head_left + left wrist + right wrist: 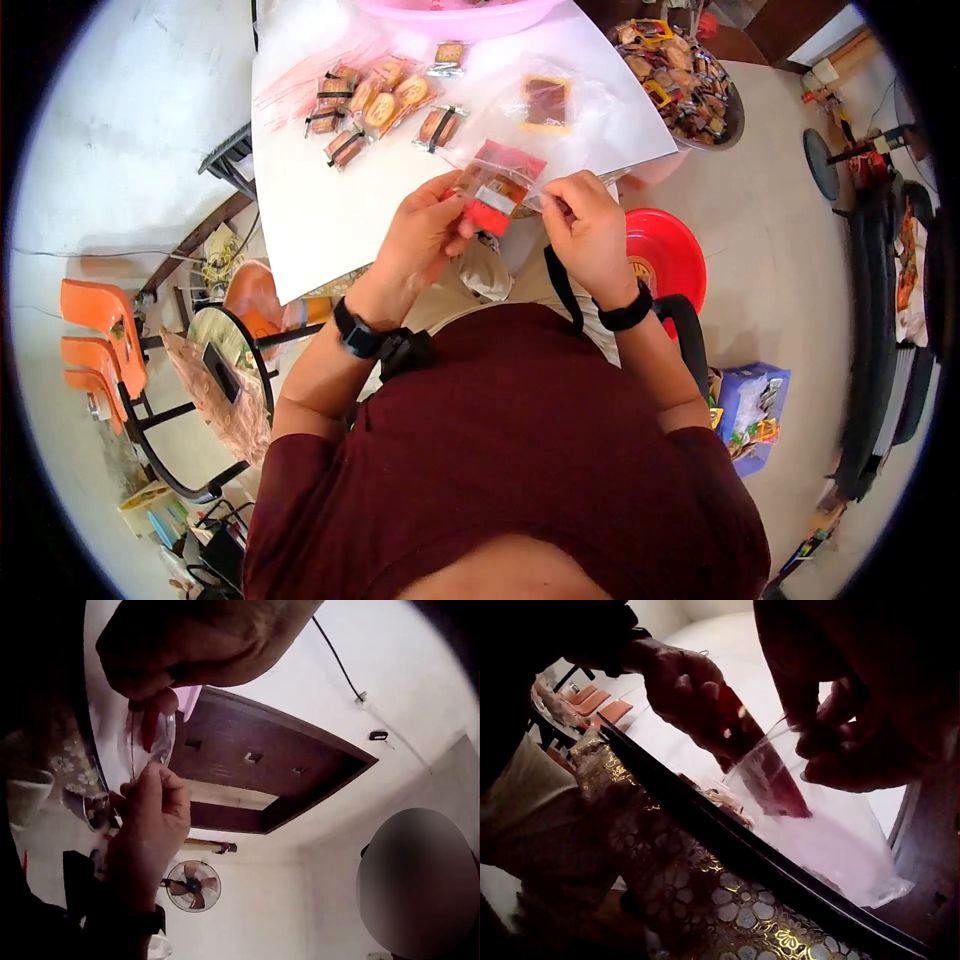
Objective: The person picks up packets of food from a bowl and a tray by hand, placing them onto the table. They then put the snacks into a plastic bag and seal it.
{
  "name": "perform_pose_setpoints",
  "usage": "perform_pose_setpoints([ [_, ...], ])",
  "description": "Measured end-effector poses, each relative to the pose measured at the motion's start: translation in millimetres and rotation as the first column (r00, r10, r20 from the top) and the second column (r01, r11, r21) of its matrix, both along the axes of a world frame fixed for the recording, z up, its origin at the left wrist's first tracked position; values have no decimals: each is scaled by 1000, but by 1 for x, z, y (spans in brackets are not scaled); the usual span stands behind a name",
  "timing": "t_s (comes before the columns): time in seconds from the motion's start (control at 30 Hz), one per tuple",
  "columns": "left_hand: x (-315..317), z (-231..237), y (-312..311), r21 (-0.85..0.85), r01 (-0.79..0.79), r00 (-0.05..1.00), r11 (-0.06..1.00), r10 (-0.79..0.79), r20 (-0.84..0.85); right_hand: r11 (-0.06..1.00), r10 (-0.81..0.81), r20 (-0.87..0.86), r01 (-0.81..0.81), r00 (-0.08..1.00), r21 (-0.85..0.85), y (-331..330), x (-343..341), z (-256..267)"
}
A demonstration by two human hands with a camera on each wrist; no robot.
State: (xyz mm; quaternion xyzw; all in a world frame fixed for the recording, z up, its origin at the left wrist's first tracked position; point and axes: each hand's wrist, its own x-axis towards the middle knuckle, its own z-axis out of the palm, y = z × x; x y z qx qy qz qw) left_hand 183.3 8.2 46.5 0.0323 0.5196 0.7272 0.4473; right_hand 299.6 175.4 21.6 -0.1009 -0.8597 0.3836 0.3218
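Over the near table edge, my left hand (pixel 425 232) grips a flat red packet (pixel 492 215) with a pale label. Its far end lies inside a clear plastic bag (pixel 840 855), as the right wrist view shows. My right hand (pixel 590 228) pinches the edge of the bag's mouth between thumb and fingers, to the right of the packet. In the left wrist view, the right hand (pixel 154 817) faces the left hand (pixel 202 649) across the bag. On the table beyond lie small wrapped snacks (pixel 437 128) with dark bands and wrapped oval biscuits (pixel 381 108).
Plastic bags with a brown, yellow-edged packet (pixel 546 103) lie on the white table (pixel 310 220). A pink basin (pixel 460 18) stands at its far side. Right of it are a heaped bowl of packets (pixel 680 80), a red basin (pixel 690 250) and a blue crate (pixel 745 400).
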Motion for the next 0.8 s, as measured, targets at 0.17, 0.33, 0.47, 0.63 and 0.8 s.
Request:
perform_pose_setpoints([
  [0.17,-6,-17,43,-64,76,997,995,-77,-17,1000,17,-30,-17,999,17,-1,0,-3],
  [0.33,-23,-40,91,181,172,984,968,-178,19,998,52,-58,-50,997,39,1,4,-10],
  [0.47,-35,-66,129,219,141,990,965,-140,-20,996,80,-22,-79,997,46,2,6,-22],
  [0.63,-20,-52,130,43,217,914,975,-187,-360,997,74,65,-75,995,3,7,13,-27],
  [0.8,-11,-66,80,-260,110,275,959,-281,-920,998,16,61,-19,998,52,15,17,-32],
])
